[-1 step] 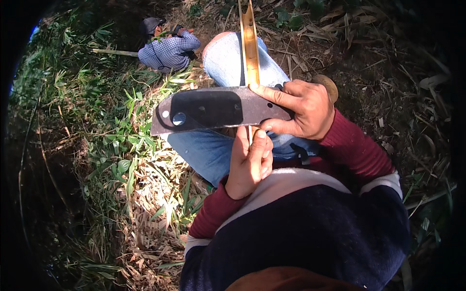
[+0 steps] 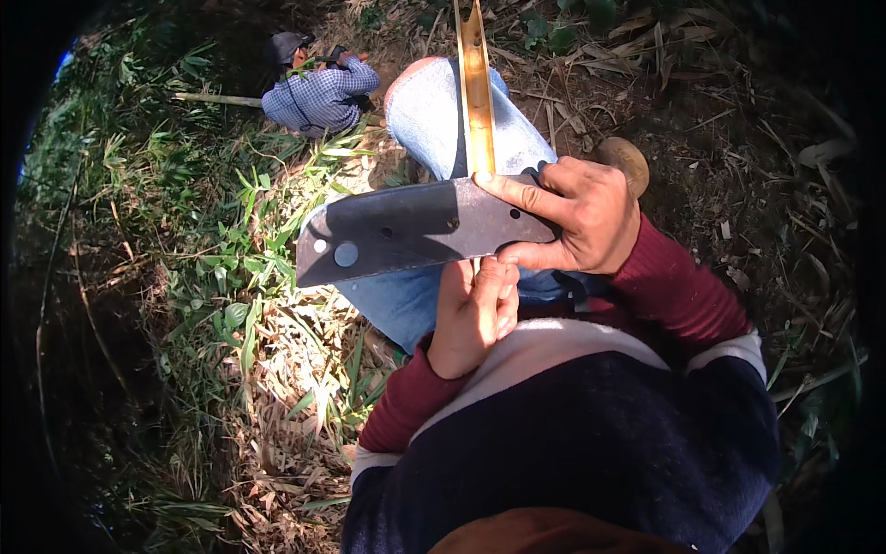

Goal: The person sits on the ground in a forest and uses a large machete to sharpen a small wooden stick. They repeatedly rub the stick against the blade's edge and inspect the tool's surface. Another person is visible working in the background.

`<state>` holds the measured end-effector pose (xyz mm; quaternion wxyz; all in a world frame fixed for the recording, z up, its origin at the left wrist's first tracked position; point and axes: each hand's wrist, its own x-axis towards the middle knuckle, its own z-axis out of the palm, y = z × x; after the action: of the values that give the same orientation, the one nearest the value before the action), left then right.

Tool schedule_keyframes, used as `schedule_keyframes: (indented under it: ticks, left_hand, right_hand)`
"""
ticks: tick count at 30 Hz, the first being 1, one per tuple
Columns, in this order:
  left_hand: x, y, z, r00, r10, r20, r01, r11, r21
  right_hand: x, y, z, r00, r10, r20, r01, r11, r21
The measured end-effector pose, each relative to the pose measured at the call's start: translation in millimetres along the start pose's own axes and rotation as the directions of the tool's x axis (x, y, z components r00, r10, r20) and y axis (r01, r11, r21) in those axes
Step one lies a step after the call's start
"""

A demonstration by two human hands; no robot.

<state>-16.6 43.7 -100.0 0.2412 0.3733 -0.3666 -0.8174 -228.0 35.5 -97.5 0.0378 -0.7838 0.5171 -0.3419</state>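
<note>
A wide dark metal knife blade (image 2: 415, 222) with several round holes lies crosswise over a split bamboo strip (image 2: 478, 102). My right hand (image 2: 586, 212) is closed on the blade's right end, its thumb and index finger pressed along the metal. Just behind that hand shows a rounded wooden end (image 2: 624, 164), seemingly the knife's handle. Below the blade, my left hand (image 2: 475, 309) pinches the near end of the strip. The strip's yellowish hollow side shows beyond the blade, running away over my knee. Where blade and bamboo meet is hidden under the blade.
My legs in blue jeans (image 2: 388, 300) are bent beneath the work. At the far left another person in a checked shirt (image 2: 314, 100) crouches beside a pole (image 2: 217, 99). Green plants (image 2: 235, 268) and dry leaves (image 2: 286, 443) cover the ground to the left.
The blade and my right hand have shifted slightly toward me along the bamboo strip. The blade's tilt changed a little, and the shadow on it moved. My left hand stays in place.
</note>
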Motion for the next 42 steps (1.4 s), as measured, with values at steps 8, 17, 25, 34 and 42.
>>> schedule_keyframes:
  ticks: [8,17,25,34,42]
  left_hand:
    - [-0.5,7.2,15.5,0.993,0.032,-0.110,-0.038,0.998,-0.055]
    - [-2.1,12.9,11.4,0.995,-0.056,-0.087,0.036,0.975,-0.220]
    - [1.4,7.7,14.8,0.995,-0.019,-0.099,0.005,0.989,-0.147]
    - [-2.0,10.8,14.5,0.992,-0.034,-0.123,0.010,0.982,-0.191]
    - [2.3,4.0,18.9,0.992,0.012,-0.122,-0.025,0.994,-0.105]
  right_hand:
    - [29.0,37.5,-7.9,0.997,0.077,0.031,-0.068,0.972,-0.226]
    - [31.4,43.1,-7.2,0.994,0.069,0.080,-0.061,0.993,-0.098]
    - [59.4,78.0,-1.8,0.993,0.104,0.054,-0.090,0.974,-0.210]
    - [59.0,68.0,4.4,0.992,0.121,0.047,-0.114,0.986,-0.124]
    - [75.3,86.8,3.9,0.957,0.289,0.016,-0.277,0.931,-0.239]
